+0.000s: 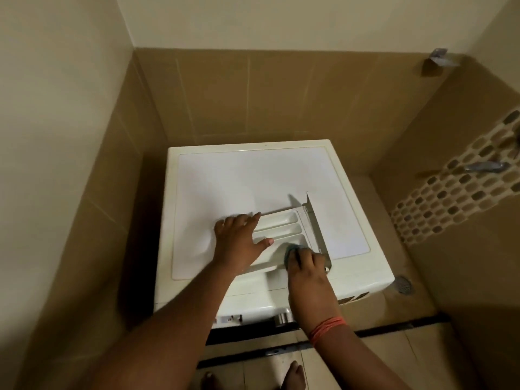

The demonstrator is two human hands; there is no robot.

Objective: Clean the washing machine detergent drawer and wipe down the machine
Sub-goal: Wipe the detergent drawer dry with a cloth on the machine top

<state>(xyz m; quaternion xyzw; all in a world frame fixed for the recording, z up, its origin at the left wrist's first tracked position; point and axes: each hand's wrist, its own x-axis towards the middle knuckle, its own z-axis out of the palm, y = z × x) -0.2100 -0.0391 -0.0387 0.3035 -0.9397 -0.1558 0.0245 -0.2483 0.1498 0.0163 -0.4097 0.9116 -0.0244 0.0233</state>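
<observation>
The white washing machine [253, 175] stands in a tiled corner, seen from above. The detergent drawer [284, 226] lies flat on its top, several long compartments facing up, its silver front panel [316, 229] at the right end. My left hand [239, 240] rests on the drawer's left end with fingers spread and thumb laid across a compartment. My right hand [305, 264] grips a blue-green scrub pad [289, 250] and presses it into the nearest compartment. Most of the pad is hidden under my fingers.
Brown tiled walls close in behind and to the left of the machine. Taps [485, 166] stick out of the mosaic strip on the right wall. A floor drain [405, 284] sits right of the machine. My bare feet [294, 374] stand in front.
</observation>
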